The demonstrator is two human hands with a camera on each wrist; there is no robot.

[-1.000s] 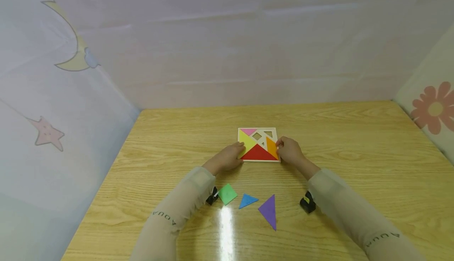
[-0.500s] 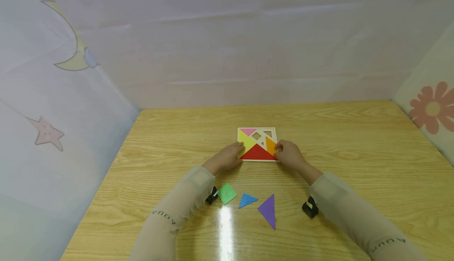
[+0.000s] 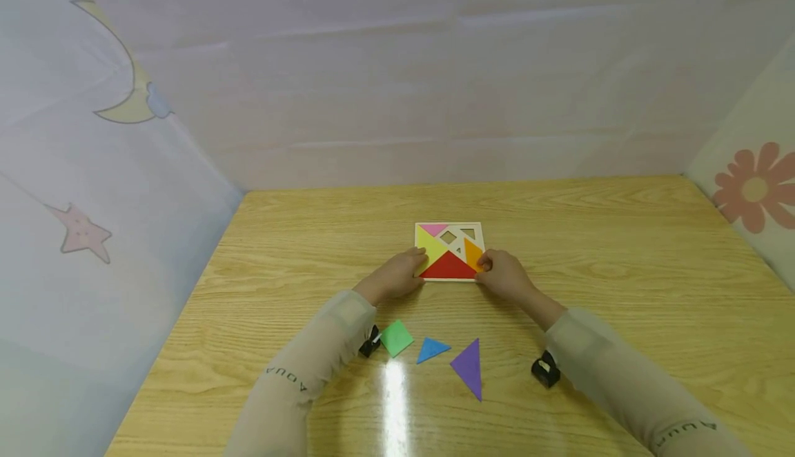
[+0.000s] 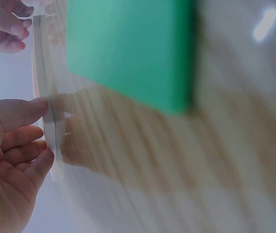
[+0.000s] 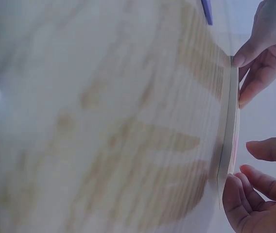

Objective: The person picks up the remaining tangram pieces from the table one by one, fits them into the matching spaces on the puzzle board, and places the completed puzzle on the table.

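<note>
A tangram board (image 3: 461, 236) with a pale frame lies on the table, holding a yellow triangle (image 3: 428, 243), red triangle (image 3: 448, 268), pink triangle (image 3: 433, 229) and orange parallelogram (image 3: 473, 253). My left hand (image 3: 397, 274) grips the board's near left corner, thumb at the front edge, fingers over the yellow triangle. At the opposite near corner is my right hand (image 3: 508, 276), its bent fingers at the board's edge beside the orange parallelogram. In the right wrist view its thumb (image 5: 270, 148) stands apart from the board. Square and triangular cut-outs show at the board's upper right.
Nearer me lie a green square (image 3: 397, 338), a small blue triangle (image 3: 433, 350) and a purple triangle (image 3: 468, 368). Black wrist devices (image 3: 546, 371) hang under both sleeves. Printed cloth (image 3: 397, 98) rises behind the wooden table (image 3: 298, 236).
My right hand has shifted slightly left and toward me along the board's right side, by the orange parallelogram. The left hand has kept its hold, and the loose pieces lie as before.
</note>
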